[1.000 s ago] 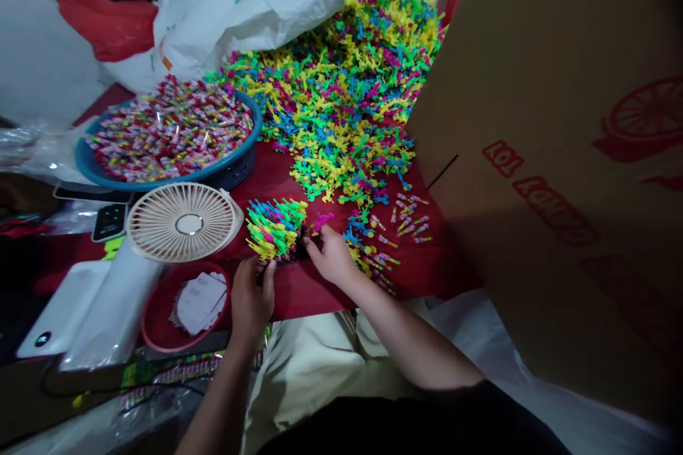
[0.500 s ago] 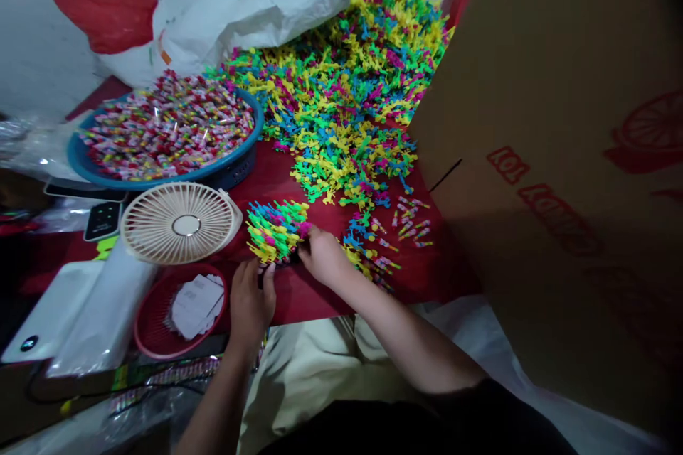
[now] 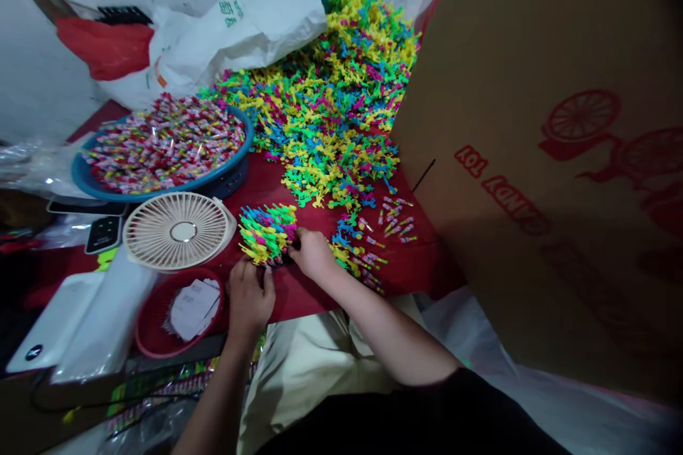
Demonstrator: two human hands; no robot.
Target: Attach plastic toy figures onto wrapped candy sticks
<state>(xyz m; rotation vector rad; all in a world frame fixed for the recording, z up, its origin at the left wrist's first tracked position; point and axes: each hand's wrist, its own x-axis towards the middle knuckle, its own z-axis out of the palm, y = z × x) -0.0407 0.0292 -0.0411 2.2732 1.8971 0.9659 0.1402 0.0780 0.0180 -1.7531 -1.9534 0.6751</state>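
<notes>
A dense bundle of bright plastic figures (image 3: pixel 267 232) in green, yellow, blue and pink stands on the red tablecloth (image 3: pixel 304 291), its dark base partly hidden. My left hand (image 3: pixel 250 295) grips the bundle's lower left side. My right hand (image 3: pixel 312 254) pinches its lower right side. Just right of my right hand lie loose candy sticks (image 3: pixel 393 220) and a few figures. Behind the bundle rises a large heap of loose plastic figures (image 3: pixel 331 114).
A blue basin (image 3: pixel 224 170) of wrapped candies stands left of the heap. A cream desk fan (image 3: pixel 176 231) lies beside the bundle, above a red basket (image 3: pixel 154 330) holding papers. A cardboard box (image 3: pixel 533 192) walls the right side, and a white sack (image 3: pixel 240 28) lies behind.
My right hand has moved left, from just beside the bundle to against its lower right side. The pink figure near it no longer shows. The view has shifted slightly.
</notes>
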